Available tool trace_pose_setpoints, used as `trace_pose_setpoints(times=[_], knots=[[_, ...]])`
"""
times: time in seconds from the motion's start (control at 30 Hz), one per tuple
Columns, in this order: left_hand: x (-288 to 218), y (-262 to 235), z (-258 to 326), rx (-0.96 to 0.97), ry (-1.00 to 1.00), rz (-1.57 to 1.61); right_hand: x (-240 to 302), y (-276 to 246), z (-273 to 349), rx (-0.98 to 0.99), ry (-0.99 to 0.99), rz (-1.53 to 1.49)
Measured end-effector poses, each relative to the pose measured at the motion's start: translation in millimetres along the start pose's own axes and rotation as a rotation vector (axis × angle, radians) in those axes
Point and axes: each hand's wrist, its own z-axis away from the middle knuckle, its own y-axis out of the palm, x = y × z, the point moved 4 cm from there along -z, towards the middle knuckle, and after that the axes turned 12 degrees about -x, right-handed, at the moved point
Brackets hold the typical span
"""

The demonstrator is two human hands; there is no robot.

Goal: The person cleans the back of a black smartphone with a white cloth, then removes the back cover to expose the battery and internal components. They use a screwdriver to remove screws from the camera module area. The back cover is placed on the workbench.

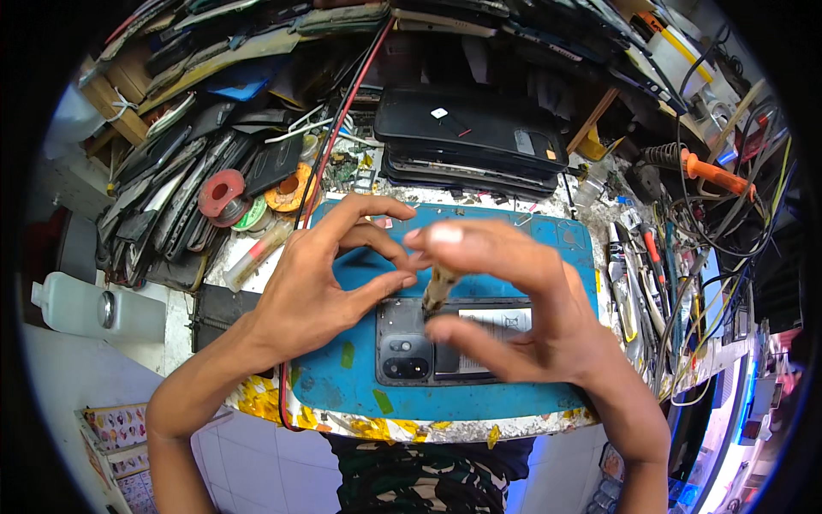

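An opened dark phone [411, 347] lies back side up on a blue work mat [360, 385], its camera block toward me and a white-labelled battery showing. My right hand [522, 308] holds a small screwdriver [439, 287] upright between thumb and fingers, tip down on the phone's upper edge. My left hand [321, 283] rests on the phone's left corner, thumb pressing near the screwdriver, fingers curled and apart above the mat.
Stacked phones and screens [471, 141] crowd the back of the bench. Solder spools [223, 193] and a red cable [330, 137] lie left. Tweezers and drivers [638, 265], tangled wires and an orange-handled iron [711, 176] sit right. A plastic bottle [94, 308] stands at the left.
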Motion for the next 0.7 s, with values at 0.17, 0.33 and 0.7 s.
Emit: trace_pose_setpoints(times=[0.17, 0.33, 0.7], knots=[[-15.9, -7.9, -9.2, -0.117, 0.102, -0.074, 12.0, 1.8, -8.1, -0.053, -0.072, 0.128], [-29.7, -13.0, -33.4, -0.23, 0.093, -0.166, 10.8, 0.6, -10.8, -0.011, 0.092, 0.022], [-22.7, 5.9, -107.3, -0.212, 0.292, -0.54, 16.6, -0.1, -10.3, -0.033, 0.101, 0.084]])
